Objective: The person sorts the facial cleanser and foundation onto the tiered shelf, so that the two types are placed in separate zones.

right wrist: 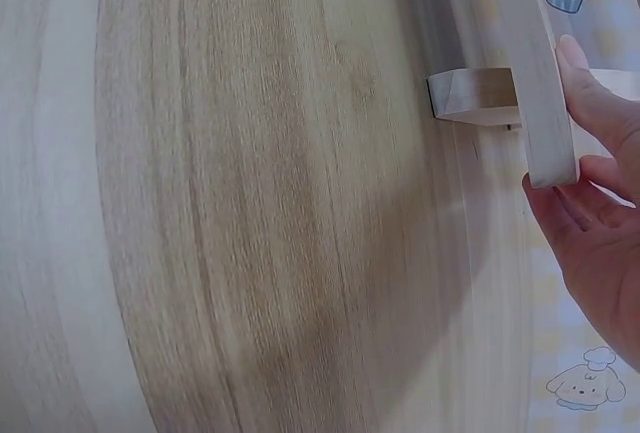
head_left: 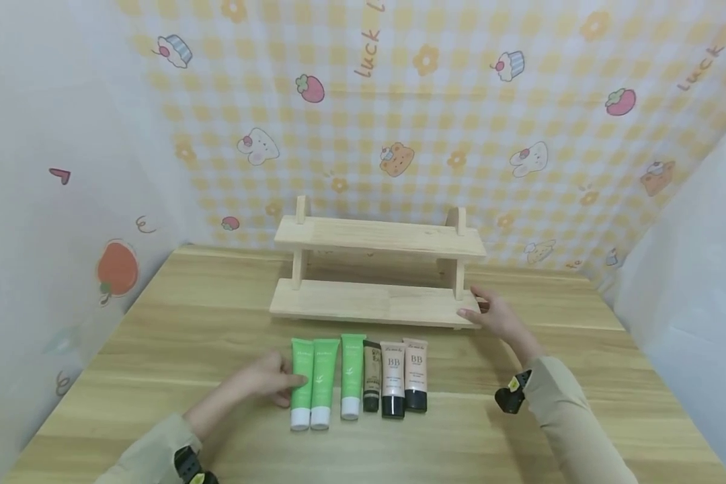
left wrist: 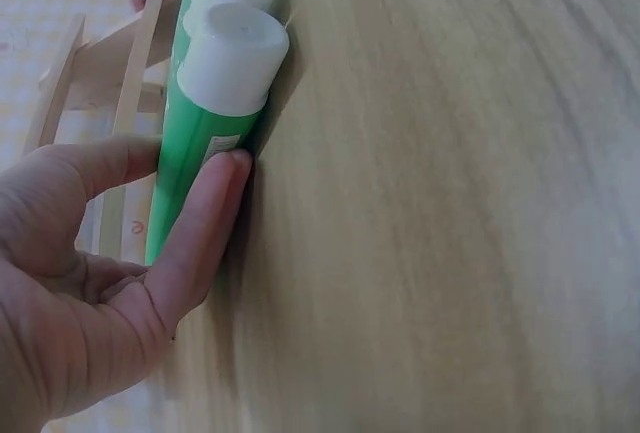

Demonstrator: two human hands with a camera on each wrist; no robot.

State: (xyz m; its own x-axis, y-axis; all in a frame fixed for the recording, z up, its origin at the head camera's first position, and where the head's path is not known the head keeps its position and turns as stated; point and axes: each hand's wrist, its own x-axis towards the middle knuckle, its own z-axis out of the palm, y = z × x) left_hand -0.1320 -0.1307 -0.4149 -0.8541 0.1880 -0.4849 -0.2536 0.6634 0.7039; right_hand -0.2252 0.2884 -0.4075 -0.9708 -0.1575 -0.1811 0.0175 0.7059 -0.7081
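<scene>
Green tube [head_left: 303,361] pinched in L hand [head_left: 267,378] – R hand [head_left: 497,317], arm fwd, pinches shelf [head_left: 363,302] end.

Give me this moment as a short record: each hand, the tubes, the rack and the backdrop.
Left hand: pinches the leftmost green tube
Right hand: holds the right end of the lower board
Tube row, left to right: leftmost green tube, two other green tubes, brown tube, two pink BB tubes
Caps: white on green tubes, dark on the others; all toward the person
Rack: two-tier, wooden, behind the tubes on the wooden table
Backdrop: yellow check with cartoon prints
</scene>
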